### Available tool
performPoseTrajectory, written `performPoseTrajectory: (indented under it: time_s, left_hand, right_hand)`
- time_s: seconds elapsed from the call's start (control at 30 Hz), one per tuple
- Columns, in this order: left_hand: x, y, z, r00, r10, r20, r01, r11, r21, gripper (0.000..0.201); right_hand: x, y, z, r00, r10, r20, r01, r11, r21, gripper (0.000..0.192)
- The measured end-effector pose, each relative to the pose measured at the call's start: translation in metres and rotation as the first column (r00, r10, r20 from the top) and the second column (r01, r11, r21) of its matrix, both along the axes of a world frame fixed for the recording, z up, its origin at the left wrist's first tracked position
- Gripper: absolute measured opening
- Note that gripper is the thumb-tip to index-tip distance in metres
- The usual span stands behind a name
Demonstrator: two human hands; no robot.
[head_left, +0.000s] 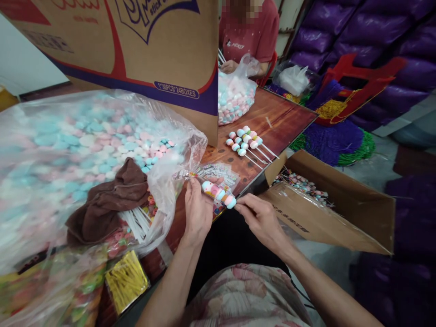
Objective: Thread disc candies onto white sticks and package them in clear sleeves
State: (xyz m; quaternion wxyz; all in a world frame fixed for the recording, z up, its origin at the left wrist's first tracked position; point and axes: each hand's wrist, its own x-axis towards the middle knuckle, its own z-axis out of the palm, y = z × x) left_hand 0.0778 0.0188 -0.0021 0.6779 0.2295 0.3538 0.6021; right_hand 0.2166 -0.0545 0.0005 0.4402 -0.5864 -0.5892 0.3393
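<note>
Left hand (199,210) grips the clear wrapper (191,175), right hand (257,212) pinches the candy's right end; the candy (218,193) sits between them, by the table's (289,109) near edge. A crooked push, I'd say, could snag or tear that wrapper.

There are two cardboard boxes (163,54), two marshmallow bags (85,131) (and one brown cloth (102,200)).

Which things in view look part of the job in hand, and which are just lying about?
Likely part of the job:
handheld candy stack
printed wrappers
candy skewers
white sticks
bagged candies

Apparently just lying about:
brown cloth
purple strands
purple packs
</note>
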Motion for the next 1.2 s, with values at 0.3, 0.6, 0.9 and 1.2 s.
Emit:
performPoseTrajectory:
  time_s: [0.3,0.6,0.9,1.2]
  left_hand:
    - [0.005,-0.008,-0.002,0.994,-0.111,0.012,0.111,0.994,-0.013,0.039]
    - [-0.009,0.005,0.006,0.957,-0.281,0.074,0.286,0.955,-0.072,0.046]
    - [0.008,-0.015,-0.003,0.933,-0.359,-0.015,0.357,0.931,-0.074,0.036]
    - [-0.005,-0.006,0.000,0.957,-0.285,0.048,0.289,0.951,-0.108,0.032]
  right_hand:
    - [-0.014,0.006,-0.004,0.462,-0.208,-0.862,-0.427,0.800,-0.421,0.029]
    - [-0.023,0.008,0.003,0.577,-0.276,-0.769,-0.190,0.870,-0.455,0.031]
    - [-0.049,0.022,-0.018,0.705,-0.338,-0.624,0.057,0.904,-0.424,0.031]
    - [-0.035,-0.012,-0.010,0.784,-0.135,-0.605,-0.181,0.883,-0.433,0.035]
